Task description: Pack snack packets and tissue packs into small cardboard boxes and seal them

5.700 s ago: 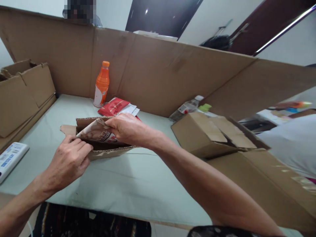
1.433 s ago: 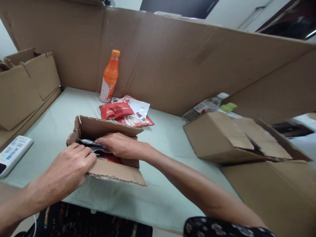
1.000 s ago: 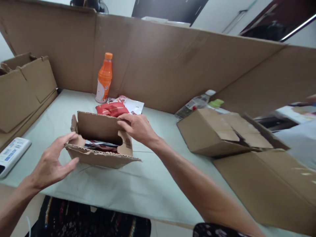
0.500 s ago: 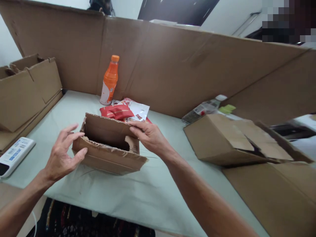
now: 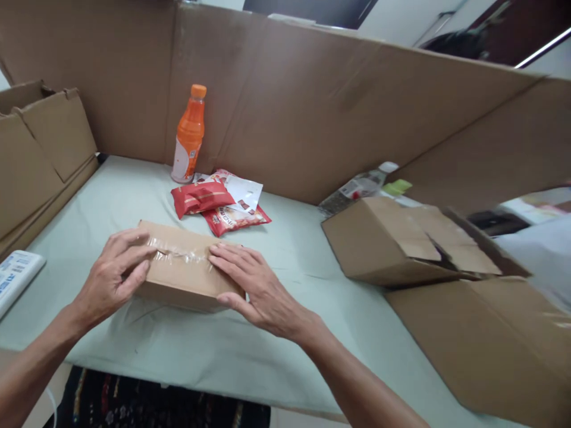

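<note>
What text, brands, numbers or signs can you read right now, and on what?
None legible, so nothing to quote.
White device: blue and dark print, too blurred; cut off by the frame edge.
Orange bottle: small mark on its label, too small.
Red-and-white packet: printed lettering, too blurred.
Clear bottle: label with a red spot, too blurred.
Taped box: no print visible.

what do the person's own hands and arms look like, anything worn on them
The left hand and right hand are bare, with no glove, ring, watch or bracelet visible. The left forearm and right forearm are uncovered as far as they show, with no sleeve in view. No marking or cable shows on either.
</note>
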`<state>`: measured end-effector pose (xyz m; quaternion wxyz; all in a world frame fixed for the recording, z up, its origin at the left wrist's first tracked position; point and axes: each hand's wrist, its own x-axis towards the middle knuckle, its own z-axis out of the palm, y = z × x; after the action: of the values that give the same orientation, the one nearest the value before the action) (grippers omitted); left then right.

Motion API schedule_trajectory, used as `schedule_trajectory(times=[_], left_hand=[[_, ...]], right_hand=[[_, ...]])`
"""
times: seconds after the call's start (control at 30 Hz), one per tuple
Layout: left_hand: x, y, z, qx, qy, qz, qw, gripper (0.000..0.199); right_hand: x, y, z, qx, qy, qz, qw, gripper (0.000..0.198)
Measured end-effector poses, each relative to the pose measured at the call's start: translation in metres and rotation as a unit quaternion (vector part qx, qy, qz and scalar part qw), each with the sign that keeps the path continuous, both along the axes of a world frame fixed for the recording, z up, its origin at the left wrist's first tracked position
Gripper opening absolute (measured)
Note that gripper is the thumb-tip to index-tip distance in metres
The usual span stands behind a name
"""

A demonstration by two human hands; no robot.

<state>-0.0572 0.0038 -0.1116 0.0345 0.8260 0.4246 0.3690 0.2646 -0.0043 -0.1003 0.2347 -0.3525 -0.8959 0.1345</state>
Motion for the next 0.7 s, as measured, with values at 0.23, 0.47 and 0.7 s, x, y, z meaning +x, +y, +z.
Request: schedule_trajectory(times=[0.23, 0.47, 0.7], left_hand=[[-0.007, 0.005, -0.002, -0.007, -0.020, -0.026, 0.999, 0.027], [-0.013, 0.003, -0.002, -0.017, -0.017, -0.017, 1.000, 0.037], [-0.011, -0.007, -0.012, -0.130, 0.006, 0.009, 0.991, 0.058]], right_hand=[[0.002, 0.020, -0.010, 0.049, -0.102, 0.049, 0.992, 0.084], [-0.010, 0.026, 0.002, 0.040, -0.160, 0.039, 0.986, 0.074], [0.071, -0.067, -0.017, 0.050, -0.101, -0.119, 0.986, 0.073]])
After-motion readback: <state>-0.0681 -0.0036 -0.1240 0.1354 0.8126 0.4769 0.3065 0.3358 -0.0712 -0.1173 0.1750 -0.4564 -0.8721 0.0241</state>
